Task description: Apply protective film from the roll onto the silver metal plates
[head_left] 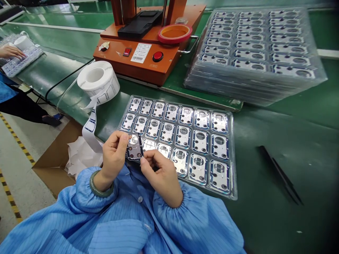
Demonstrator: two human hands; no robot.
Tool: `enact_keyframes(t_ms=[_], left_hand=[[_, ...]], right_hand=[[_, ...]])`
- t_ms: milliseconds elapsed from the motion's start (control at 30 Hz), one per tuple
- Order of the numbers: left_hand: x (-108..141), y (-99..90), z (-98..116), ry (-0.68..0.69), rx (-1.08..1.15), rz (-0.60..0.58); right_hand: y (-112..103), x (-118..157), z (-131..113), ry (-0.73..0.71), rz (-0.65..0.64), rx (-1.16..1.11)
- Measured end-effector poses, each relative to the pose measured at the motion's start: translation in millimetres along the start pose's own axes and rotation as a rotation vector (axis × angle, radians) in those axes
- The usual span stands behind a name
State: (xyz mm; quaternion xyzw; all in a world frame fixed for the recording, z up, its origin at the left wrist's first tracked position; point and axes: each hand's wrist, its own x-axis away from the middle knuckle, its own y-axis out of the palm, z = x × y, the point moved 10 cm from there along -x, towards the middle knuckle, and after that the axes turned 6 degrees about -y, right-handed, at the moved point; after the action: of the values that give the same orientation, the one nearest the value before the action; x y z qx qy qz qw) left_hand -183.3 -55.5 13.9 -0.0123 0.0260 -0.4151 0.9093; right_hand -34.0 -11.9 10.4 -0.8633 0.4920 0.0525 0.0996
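Between my two hands is a small metal plate (135, 148) with a dark border, a round clear window and several small holes. My left hand (116, 153) pinches its upper left edge between thumb and fingers. Thumb and forefinger of my right hand (160, 173) close on its lower right corner. Beneath and beyond lies a clear plastic tray (234, 165) with rows of similar plates (183, 135). To the left, a roll of labels (99, 83) stands on the bench, its loose strip (91, 125) hanging down near my left wrist.
Black tweezers (280, 173) lie at the right. Stacked filled trays (254, 77) stand at the back right. An orange press machine (135, 58) carries a red tape roll (175, 33). A cardboard box (57, 155) with paper scraps is below left; a co-worker's hand (12, 52) is far left.
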Motion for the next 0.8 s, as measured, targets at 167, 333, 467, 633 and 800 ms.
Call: enact_keyframes(t_ms=[167,333,467,633,800], left_hand=[[1.1,1.9,-0.3,-0.001,-0.067,-0.011],[-15.2,-9.4,9.5,0.025,-0.211,-0.012],[-30.0,-25.7,14.5,0.058,-0.362,-0.005],[-33.6,-27.5,3.3,0.108,-0.582,-0.066],[-32.2,-25.8,4.1,0.232,-0.791,-0.013]], right_hand=[[0.9,0.9,3.0,0.002,0.009,0.074],[-0.6,2.8,-0.4,-0.031,0.028,0.068],[-1.9,3.4,-0.9,-0.029,0.039,0.055],[0.3,3.3,-2.3,-0.059,0.022,0.098],[1.5,4.2,-1.7,-0.071,0.013,0.124]])
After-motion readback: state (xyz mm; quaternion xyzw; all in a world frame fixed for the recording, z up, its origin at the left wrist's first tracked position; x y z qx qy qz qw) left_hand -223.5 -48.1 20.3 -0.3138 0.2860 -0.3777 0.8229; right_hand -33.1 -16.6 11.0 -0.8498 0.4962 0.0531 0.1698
